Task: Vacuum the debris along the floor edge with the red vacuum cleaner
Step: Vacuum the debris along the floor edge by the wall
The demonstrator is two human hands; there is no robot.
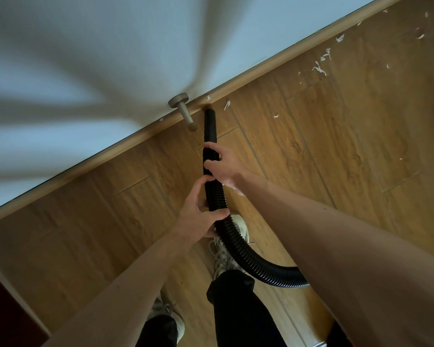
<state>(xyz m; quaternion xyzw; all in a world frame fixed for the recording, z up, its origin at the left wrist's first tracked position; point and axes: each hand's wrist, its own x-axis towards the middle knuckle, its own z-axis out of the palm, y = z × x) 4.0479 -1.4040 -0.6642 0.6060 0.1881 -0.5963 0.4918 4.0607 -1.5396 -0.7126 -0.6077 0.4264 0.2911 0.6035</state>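
Head view: a person stands over a wood floor [323, 171], both arms reaching down.
Right hand [222, 166]: fingers are curled round the black vacuum hose [210, 128]; this is the farther grip.
Left hand [198, 216]: it grips the same hose, just behind the right hand.
Hose end: beyond the right hand, at the skirting board [261, 69], just beside a metal door stop [183, 108].
Debris [320, 68]: white scraps lie ahead and to the right of the right hand, along the skirting board.
Nearest scrap [226, 105]: close to the hose end.
Shoe [222, 257]: under the hose, below the left hand.
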